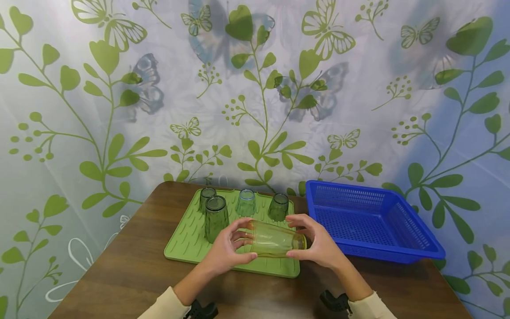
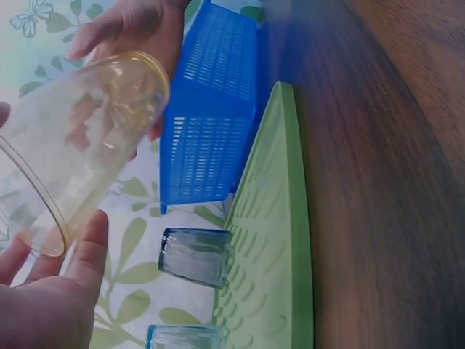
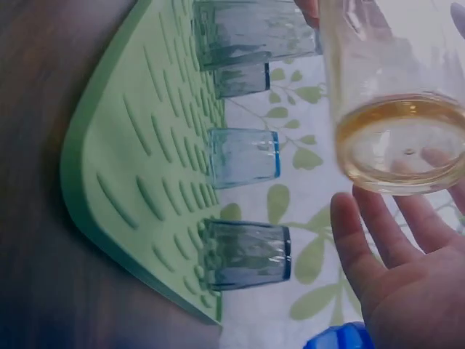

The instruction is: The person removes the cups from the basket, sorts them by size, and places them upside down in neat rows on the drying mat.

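Note:
A yellow-tinted drinking glass (image 1: 272, 239) lies sideways in the air between both hands, over the front of a green drying mat (image 1: 181, 246). My left hand (image 1: 228, 249) holds it by the rim end, fingers behind and thumb in front. At the thick base, my right hand (image 1: 322, 243) has its thumb and fingers around the glass. In the right wrist view the fingertips of that hand sit right at the base (image 3: 403, 178). Behind the hands, a tall green glass (image 1: 216, 220) stands on the mat.
Farther back on the mat stand a small dark glass (image 1: 204, 197), a light blue glass (image 1: 246, 204) and another dark glass (image 1: 279, 207). A blue perforated basket (image 1: 388, 251) sits to the right on the wooden table (image 1: 131, 261). A patterned curtain (image 1: 223, 146) hangs behind.

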